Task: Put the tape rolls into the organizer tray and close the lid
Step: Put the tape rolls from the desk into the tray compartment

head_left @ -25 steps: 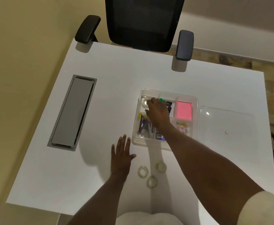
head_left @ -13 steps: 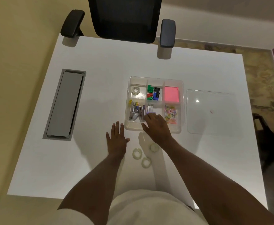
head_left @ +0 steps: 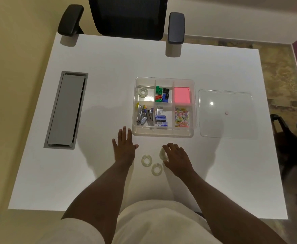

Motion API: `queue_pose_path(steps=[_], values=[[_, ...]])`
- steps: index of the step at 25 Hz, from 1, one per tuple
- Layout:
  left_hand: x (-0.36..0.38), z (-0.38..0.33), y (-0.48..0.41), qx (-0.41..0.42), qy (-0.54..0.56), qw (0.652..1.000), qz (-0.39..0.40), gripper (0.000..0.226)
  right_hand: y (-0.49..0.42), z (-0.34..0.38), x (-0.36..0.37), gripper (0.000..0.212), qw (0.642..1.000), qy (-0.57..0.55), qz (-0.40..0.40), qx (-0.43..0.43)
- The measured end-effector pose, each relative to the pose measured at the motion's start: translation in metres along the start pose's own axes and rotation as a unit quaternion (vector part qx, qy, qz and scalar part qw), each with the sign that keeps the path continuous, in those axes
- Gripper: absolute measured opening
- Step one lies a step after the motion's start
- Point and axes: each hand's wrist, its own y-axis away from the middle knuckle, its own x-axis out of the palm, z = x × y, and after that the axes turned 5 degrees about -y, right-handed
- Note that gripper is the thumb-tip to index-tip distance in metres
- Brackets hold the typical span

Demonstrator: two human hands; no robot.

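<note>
My right hand (head_left: 177, 158) curls its grip around one tape roll (head_left: 162, 154) on the tabletop (head_left: 100, 59). Left hand (head_left: 124, 147) lies flat, released. Two rolls (head_left: 146, 160) (head_left: 156, 169) sit between them; another roll (head_left: 143, 92) is in the organizer tray (head_left: 163, 132), far-left compartment. Lid (head_left: 226, 113) lies beside the tray.

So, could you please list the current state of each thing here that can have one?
Organizer tray: open, lid off.
Lid: flat on the table, right of the tray.
Tape roll in tray: stowed, far-left compartment.
Two tape rolls: flat on the table.
Third roll: tilted, at right hand's fingertips.
Left hand: flat, empty.
</note>
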Motion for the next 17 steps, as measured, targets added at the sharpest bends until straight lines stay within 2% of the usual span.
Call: queue_pose_path(steps=[9, 17], values=[[0.002, 0.0, -0.002, 0.002, 0.003, 1.0, 0.0, 0.084, -0.003, 0.001, 0.009, 0.045, 1.0, -0.015, -0.012, 0.001], [0.004, 0.0, -0.004, 0.002, 0.002, 1.0, -0.009, 0.085, -0.026, 0.016, -0.015, 0.054, 0.986, -0.054, -0.138, -0.073]])
